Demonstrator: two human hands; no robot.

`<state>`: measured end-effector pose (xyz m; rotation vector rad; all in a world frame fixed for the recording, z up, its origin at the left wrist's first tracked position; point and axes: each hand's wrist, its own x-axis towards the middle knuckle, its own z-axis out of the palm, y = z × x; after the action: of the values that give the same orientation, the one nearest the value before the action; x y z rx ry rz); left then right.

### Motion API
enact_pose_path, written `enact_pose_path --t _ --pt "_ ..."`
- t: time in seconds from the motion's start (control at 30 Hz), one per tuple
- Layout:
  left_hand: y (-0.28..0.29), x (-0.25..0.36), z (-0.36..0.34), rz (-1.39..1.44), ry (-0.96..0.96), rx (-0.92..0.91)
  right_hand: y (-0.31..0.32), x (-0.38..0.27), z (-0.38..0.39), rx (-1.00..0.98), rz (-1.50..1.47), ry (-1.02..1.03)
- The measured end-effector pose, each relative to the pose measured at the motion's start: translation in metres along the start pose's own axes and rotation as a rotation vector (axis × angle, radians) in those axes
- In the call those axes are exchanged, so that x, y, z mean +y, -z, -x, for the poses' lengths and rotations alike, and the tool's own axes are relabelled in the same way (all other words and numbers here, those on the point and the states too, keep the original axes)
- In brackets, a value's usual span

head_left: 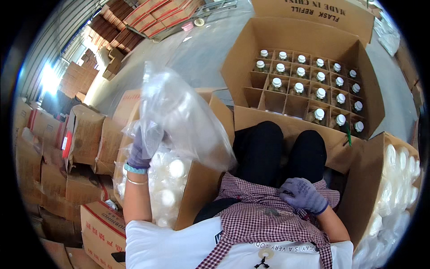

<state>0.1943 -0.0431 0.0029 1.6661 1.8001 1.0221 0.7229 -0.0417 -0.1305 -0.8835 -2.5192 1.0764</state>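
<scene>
My left hand (142, 145), in a purple-grey glove, grips a clear plastic bag (179, 107) that billows up and to the right. Under it stands an open carton (204, 197) filled with white-capped items (168, 197) in clear plastic. On my lap, over the checked apron (255, 219), rests my gloved right hand (303, 195) with curled fingers; what they hold, if anything, is hidden. Beyond my knees an open box (295, 33) with cardboard dividers holds several clear bottles with white caps (320, 93). Some cells at its near left hold no bottle.
To my right, another open carton (365, 193) holds plastic-wrapped white items (398, 179). Stacked brown cartons (85, 139) crowd the left side. Farther off, a cart (179, 31) carries cartons across the grey floor (197, 62). A green strip (349, 136) hangs on the divided box's near edge.
</scene>
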Motion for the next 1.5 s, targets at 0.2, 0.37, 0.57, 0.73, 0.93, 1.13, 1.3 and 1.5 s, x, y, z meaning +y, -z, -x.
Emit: enact_pose_path --t 0.2,0.37,0.57,0.73,0.93,1.13,1.3,1.5 --pt "-0.027 -0.029 -0.062 -0.336 -0.170 0.296 -0.016 0.017 -0.032 -0.026 0.000 0.061" --pt "-0.065 -0.123 -0.106 0.022 0.012 0.041 -0.030 0.028 -0.034 -0.165 0.006 -0.020" --pt "-0.092 -0.236 -0.118 -0.440 0.223 -0.306 -0.023 0.022 -0.038 -0.206 0.008 -0.065" --pt "-0.066 -0.241 -0.141 -0.557 0.266 -0.861 -0.021 0.026 -0.044 -0.211 -0.067 -0.084" --pt "0.027 -0.200 -0.153 -0.527 0.372 -0.331 -0.020 0.030 -0.044 -0.237 -0.083 -0.127" --pt "-0.032 -0.267 -0.157 -0.795 0.334 -0.366 -0.019 0.033 -0.050 -0.246 -0.096 -0.106" --pt "0.025 -0.164 -0.127 -0.405 0.561 -0.231 -0.008 0.031 -0.041 -0.196 -0.225 -0.009" --pt "-0.047 0.042 -0.051 -0.486 -0.412 0.425 0.024 0.007 -0.064 0.140 -0.694 -0.133"
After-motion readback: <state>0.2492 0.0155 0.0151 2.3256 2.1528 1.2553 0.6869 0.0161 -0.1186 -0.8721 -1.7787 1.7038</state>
